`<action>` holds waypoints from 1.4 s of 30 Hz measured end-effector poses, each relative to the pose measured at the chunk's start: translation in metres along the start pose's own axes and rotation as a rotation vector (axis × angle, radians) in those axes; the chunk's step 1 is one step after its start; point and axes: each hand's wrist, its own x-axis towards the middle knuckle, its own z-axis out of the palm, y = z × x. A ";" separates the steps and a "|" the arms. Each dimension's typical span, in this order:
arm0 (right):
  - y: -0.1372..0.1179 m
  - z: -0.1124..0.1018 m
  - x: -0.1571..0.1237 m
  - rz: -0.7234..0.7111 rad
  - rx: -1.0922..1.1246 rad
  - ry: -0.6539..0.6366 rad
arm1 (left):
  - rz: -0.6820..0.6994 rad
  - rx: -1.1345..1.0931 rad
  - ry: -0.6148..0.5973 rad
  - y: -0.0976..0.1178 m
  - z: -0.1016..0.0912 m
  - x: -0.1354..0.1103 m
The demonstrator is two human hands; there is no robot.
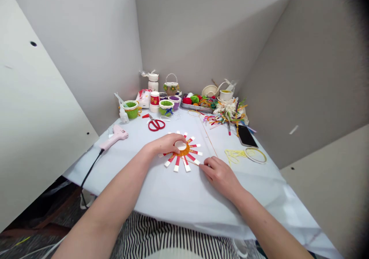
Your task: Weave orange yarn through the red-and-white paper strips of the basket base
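A paper cup cut into red and white strips [185, 163] lies splayed like a sun on the table, its white round base in the middle. Orange yarn [185, 151] is wound around that base between the strips. My left hand [170, 143] grips the cup at its centre, thumb and fingers on either side of the base. At the lower right of the strips, my right hand [217, 172] pinches the orange yarn, which runs taut from the cup to its fingertips. A loose length of yarn [209, 138] trails from there toward the back of the table.
Red-handled scissors [156, 125] and a pink glue gun [117, 135] lie to the left. Small woven baskets [166, 108], a tray of yarn balls [198, 107] and a heap of yarn scraps [227, 113] line the back. At right are a phone [247, 136] and yellow yarn [236, 155].
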 end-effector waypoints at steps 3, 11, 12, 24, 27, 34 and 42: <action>0.004 0.001 0.003 0.078 -0.005 0.016 | -0.012 -0.007 -0.001 0.002 0.000 0.000; 0.037 0.004 0.049 0.231 0.271 -0.091 | -0.006 -0.002 -0.013 0.001 -0.001 0.000; 0.040 0.007 0.057 0.247 0.295 -0.105 | -0.004 0.000 -0.015 0.000 -0.001 0.000; 0.040 0.033 0.068 0.419 0.446 0.064 | 0.045 -0.014 0.042 -0.007 0.007 0.002; 0.039 0.033 0.067 0.388 0.490 0.089 | 0.086 -0.017 0.034 -0.005 0.007 0.001; 0.039 0.037 0.066 0.378 0.472 0.091 | 0.106 -0.054 0.120 0.004 0.014 0.002; 0.040 0.035 0.063 0.358 0.528 0.098 | 0.001 0.045 0.157 0.003 0.019 0.005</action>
